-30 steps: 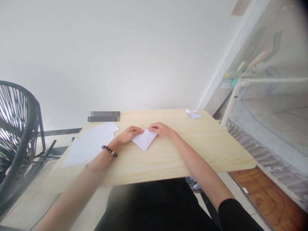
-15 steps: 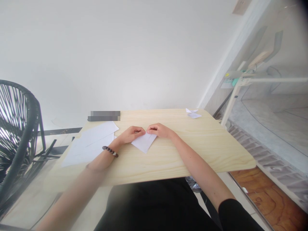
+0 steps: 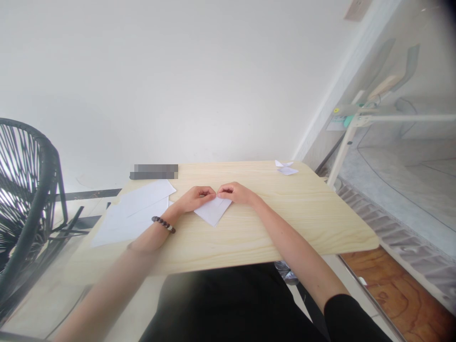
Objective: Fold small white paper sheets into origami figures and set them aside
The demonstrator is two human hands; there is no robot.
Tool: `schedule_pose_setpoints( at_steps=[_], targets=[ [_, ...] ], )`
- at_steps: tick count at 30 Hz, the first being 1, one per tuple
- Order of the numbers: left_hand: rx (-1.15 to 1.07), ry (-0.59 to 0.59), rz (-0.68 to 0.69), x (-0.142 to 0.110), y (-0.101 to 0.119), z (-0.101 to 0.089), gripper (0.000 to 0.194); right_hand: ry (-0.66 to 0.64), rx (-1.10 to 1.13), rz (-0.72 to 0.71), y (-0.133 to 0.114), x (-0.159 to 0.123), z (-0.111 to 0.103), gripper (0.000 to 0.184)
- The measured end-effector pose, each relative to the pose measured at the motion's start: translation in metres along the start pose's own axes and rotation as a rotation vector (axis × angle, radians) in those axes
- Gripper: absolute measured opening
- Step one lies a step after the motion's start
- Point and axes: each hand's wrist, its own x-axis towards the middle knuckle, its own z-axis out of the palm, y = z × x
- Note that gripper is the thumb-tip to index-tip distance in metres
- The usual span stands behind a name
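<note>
A small folded sheet of white paper (image 3: 213, 212) lies on the wooden table (image 3: 228, 247) in front of me, one corner pointing toward my body. My left hand (image 3: 197, 198) pinches its far left edge between thumb and fingers. On the far right edge, my right hand (image 3: 235, 193) has the paper in a similar pinch. The fingertips of both hands nearly meet at the paper's far corner, and they hide that part of it. A beaded bracelet (image 3: 164, 224) circles my left wrist.
Larger white sheets (image 3: 131, 213) lie on the table's left side. A folded paper piece (image 3: 287, 169) rests at the back right. Near the back left edge is a dark blurred-out object (image 3: 154, 172). A woven chair (image 3: 46, 156) stands left; a white metal frame (image 3: 344, 152) stands right.
My left fingertips have shifted very slightly right, toward the right hand, and the paper's near corner has moved a little left. Both hands keep their pinch.
</note>
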Motion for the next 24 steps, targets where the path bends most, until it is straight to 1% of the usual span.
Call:
schedule_pose_setpoints(
  at_steps=[7,12,14,19,24],
  targets=[
    [0.008,0.011,-0.020,0.0012,-0.0002,0.0009,0.032,0.013,-0.047,0.002,0.0020,0.0012,0.0030,0.027],
    [-0.028,0.047,-0.052,0.0010,0.0003,0.0020,0.032,0.023,-0.030,0.008,0.0022,0.0018,0.0017,0.024],
    [-0.059,0.047,-0.073,0.0007,-0.0001,0.0017,0.032,0.052,-0.034,0.008,0.0029,0.0021,0.0008,0.025],
    [-0.097,0.063,-0.080,0.0015,-0.0035,0.0009,0.032,0.179,-0.069,0.019,0.0056,0.0030,-0.0003,0.032],
    [-0.042,0.085,-0.070,0.0017,-0.0036,0.0014,0.037,0.225,-0.015,0.022,0.0079,0.0016,-0.0030,0.036]
  ],
)
